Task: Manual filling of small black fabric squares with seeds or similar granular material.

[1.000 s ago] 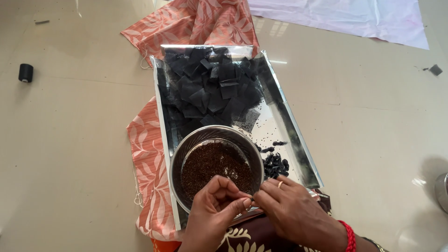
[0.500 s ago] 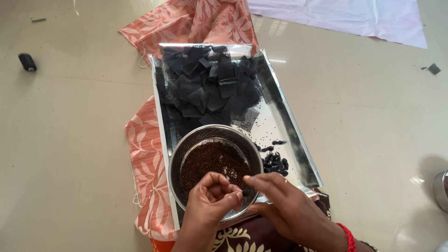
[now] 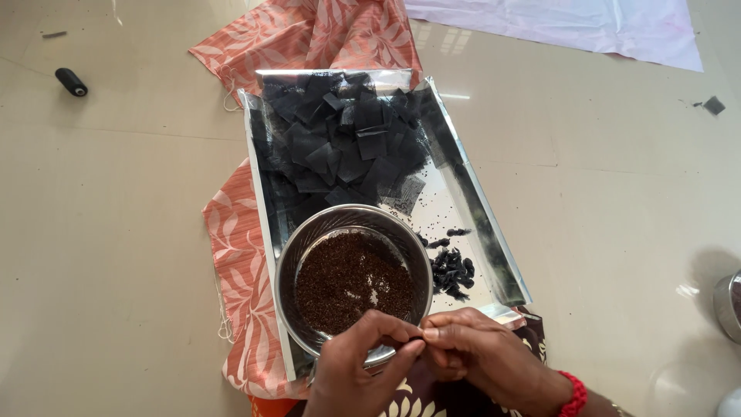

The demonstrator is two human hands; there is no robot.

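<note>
A steel bowl [image 3: 305,239] of dark brown seeds sits at the near end of a shiny metal tray [image 3: 475,205]. My left hand [image 3: 359,374] and my right hand [image 3: 478,355] meet just over the bowl's near rim, fingertips pinched together on something tiny that I cannot make out. A heap of black mesh squares [image 3: 343,143] fills the far half of the tray. A small pile of tied black bundles [image 3: 451,270] lies on the tray to the right of the bowl.
Orange leaf-print cloth [image 3: 239,262] lies under the tray and spreads beyond its far end. A black thread spool [image 3: 71,81] lies far left on the tiled floor, a white sheet [image 3: 556,23] at the back, a steel vessel [image 3: 729,305] at the right edge.
Both hands have drawn back from over the seeds to the bowl's near rim, and the fingertips of the two hands now pinch together.
</note>
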